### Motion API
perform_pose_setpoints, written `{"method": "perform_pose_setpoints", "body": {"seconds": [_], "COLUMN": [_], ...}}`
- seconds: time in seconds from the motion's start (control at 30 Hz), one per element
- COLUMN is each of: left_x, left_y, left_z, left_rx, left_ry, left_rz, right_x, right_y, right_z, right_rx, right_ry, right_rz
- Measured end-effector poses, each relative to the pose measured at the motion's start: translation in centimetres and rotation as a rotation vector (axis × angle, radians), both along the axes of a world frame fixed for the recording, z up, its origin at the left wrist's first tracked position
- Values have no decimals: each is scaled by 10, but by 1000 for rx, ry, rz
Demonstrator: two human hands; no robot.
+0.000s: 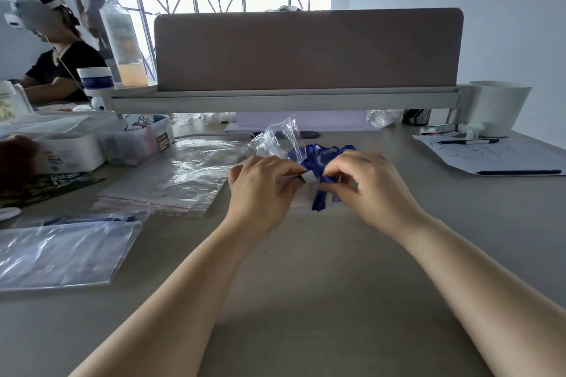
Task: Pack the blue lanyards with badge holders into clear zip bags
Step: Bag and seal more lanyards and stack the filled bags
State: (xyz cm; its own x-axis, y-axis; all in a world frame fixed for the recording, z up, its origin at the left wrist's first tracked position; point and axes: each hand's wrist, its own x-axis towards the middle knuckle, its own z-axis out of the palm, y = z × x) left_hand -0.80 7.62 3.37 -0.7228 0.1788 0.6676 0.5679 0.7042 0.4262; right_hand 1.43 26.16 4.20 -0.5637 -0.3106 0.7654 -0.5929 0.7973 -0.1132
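Note:
A bunched blue lanyard (318,159) sits at the middle of the desk between both hands. My left hand (260,187) pinches its clear badge holder (309,177) at the near end. My right hand (364,180) grips the blue strap beside it, fingers curled. A crumpled clear zip bag (280,138) stands up just behind my left hand, touching the lanyard; whether the strap is inside it I cannot tell. Loose strap ends (320,200) hang below the hands.
A stack of flat zip bags (183,180) lies to the left. Nearer, at the left edge, is a filled bag (61,251) with a lanyard behind it. Plastic boxes (73,153) stand farther left, paper and pens (493,153) at right, a desk divider (306,49) behind, a person at far left.

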Motion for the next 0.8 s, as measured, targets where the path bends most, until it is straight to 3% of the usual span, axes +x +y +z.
{"method": "perform_pose_setpoints", "body": {"seconds": [0.27, 0.5, 0.67, 0.8], "left_x": [-2, -3, -13, -25], "left_y": [-3, -2, -12, -7], "left_z": [-2, -3, -3, -16], "left_rx": [-121, -75, 157, -41], "left_ry": [127, 127, 63, -41], "left_rz": [-57, 6, 133, 274], "right_x": [-1, -5, -8, -13], "right_y": [2, 3, 11, 13], "right_z": [-2, -4, -3, -6], "right_rx": [-78, -130, -573, -739], "right_ry": [-24, -144, -429, -512], "right_rz": [-33, -1, 14, -53]}}
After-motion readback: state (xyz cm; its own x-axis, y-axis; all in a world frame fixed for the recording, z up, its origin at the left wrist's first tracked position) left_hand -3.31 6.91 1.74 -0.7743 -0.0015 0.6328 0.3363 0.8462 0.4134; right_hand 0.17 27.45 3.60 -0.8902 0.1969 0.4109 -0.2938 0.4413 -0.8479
